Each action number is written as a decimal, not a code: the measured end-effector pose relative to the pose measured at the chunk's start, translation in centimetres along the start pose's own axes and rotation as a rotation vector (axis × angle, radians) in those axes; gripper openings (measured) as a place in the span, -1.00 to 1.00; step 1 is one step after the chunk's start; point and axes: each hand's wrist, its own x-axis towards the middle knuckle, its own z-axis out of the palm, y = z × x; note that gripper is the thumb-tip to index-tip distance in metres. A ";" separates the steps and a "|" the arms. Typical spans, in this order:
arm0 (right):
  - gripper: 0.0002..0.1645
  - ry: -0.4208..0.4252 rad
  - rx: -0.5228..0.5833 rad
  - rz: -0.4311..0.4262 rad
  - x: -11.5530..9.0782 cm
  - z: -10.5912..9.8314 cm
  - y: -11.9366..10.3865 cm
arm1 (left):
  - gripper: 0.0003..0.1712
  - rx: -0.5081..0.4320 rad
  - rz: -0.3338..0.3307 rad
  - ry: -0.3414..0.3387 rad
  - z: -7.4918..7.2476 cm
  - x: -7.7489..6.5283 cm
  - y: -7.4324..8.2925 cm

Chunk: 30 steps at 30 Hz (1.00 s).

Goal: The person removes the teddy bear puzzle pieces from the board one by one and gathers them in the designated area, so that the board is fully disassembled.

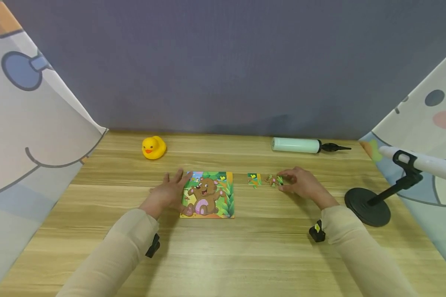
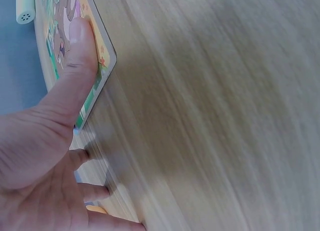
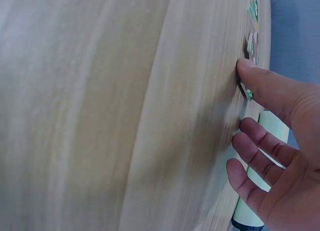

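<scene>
A square bear picture puzzle (image 1: 208, 196) lies flat on the wooden table in the head view. My left hand (image 1: 168, 192) rests at its left side, fingers spread and fairly straight. The left wrist view shows the thumb (image 2: 82, 46) lying on the puzzle's face near a corner, the other fingers reaching down to the tabletop. To the right, my right hand (image 1: 300, 181) pinches a small green puzzle piece (image 1: 280, 180) between thumb and index finger; its other fingers are loosely bent. Left of it lie a brown puzzle piece (image 1: 272, 180) and a green-and-yellow puzzle piece (image 1: 253, 179).
A yellow rubber duck (image 1: 154, 147) sits at the back left. At the back right lies a pale green hand pump (image 1: 296, 145) with a black nozzle. A black round-based stand (image 1: 368, 207) holding a white tube is on the right. A grey wall (image 1: 223, 74) closes the back.
</scene>
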 end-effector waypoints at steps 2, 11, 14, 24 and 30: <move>-0.36 -0.001 0.004 0.007 0.1 0.0 0.1 | 0.48 -0.002 -0.003 -0.004 0.0 0.0 0.0; -0.35 -0.022 0.028 0.009 0.4 -0.1 0.4 | 0.48 0.008 -0.005 -0.014 0.0 0.1 -0.1; -0.35 -0.022 0.028 0.003 0.4 -0.1 0.2 | 0.49 0.012 -0.005 -0.015 -0.1 0.1 -0.1; -0.41 0.026 0.057 -0.065 -0.4 0.3 -2.1 | 0.50 0.016 -0.016 -0.037 -0.3 0.1 0.1; -0.47 0.047 0.117 -0.136 -0.9 1.2 -4.4 | 0.51 0.013 -0.021 -0.041 -0.3 0.2 0.1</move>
